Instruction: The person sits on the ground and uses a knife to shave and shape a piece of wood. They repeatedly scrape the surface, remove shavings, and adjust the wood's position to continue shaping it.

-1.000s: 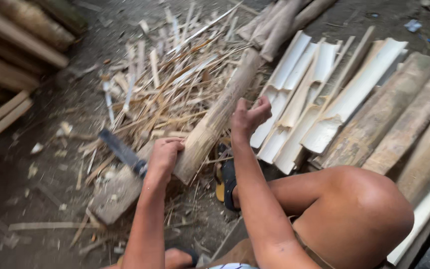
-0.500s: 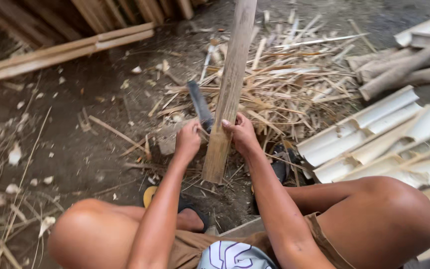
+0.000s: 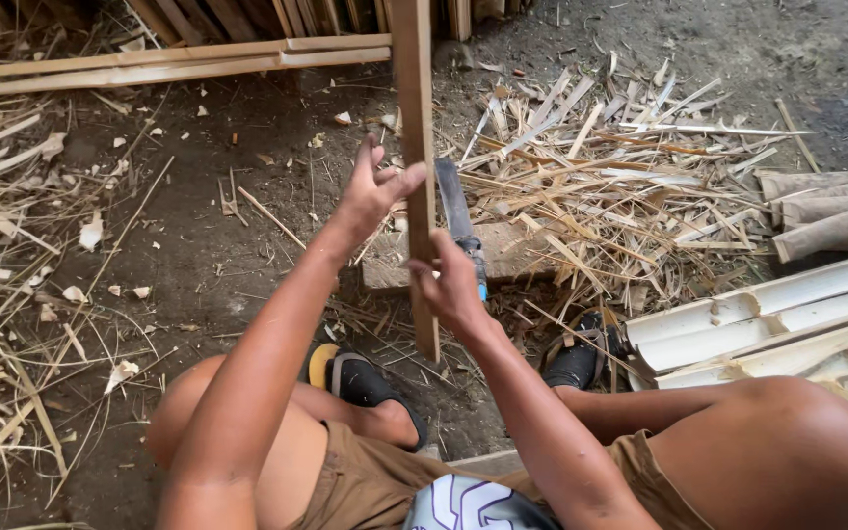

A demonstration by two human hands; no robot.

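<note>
Hands, two: left hand [image 3: 373, 191] steadies, fingers open; right hand's [image 3: 450, 285] grip holds one plank [image 3: 414, 118].

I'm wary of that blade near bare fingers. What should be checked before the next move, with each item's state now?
1. Left hand steadies the bamboo slat: ok, palm against its left face, fingers spread.
2. Right hand grips the slat lower down: ok.
3. Slat upright, its foot on the ground: ok.
4. Blade clear of fingers: not ok, it lies right behind the right hand.
5. Feet clear of the slat's foot: cannot tell; the sandal sits close.
</note>
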